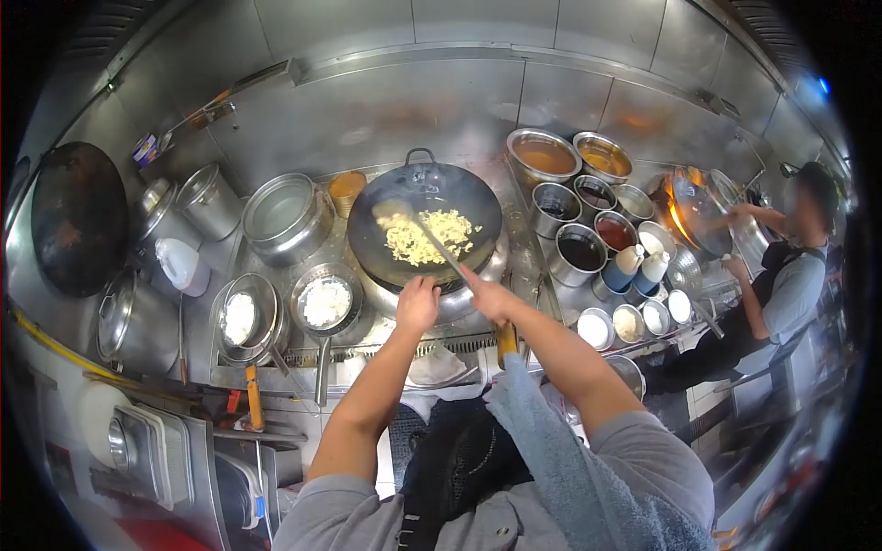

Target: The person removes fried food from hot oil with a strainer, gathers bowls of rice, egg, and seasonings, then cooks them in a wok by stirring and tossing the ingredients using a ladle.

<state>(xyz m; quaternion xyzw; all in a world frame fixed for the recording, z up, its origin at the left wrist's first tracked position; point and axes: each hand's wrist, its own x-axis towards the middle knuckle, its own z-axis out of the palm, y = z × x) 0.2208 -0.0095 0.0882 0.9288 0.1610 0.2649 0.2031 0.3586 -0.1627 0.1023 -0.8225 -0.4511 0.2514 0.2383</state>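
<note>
A large dark wok [372, 243] sits over the burner in the middle, with yellow crumbled food [427, 241], perhaps egg, in its bowl. My right hand [487, 298] grips the handle of a long ladle [441, 241], whose blurred head is over the left side of the food. At the wok's near rim, my left hand [419, 303] is closed on the edge; a cloth under it cannot be made out. A light blue towel [542, 422] hangs in front of my right arm.
Strainers with white food [325, 301] stand left of the wok, beside a large pot [280, 209]. Sauce containers [580, 253] and small bowls [595, 328] fill the right side. A co-worker [795, 275] stands at another wok with flames [678, 216].
</note>
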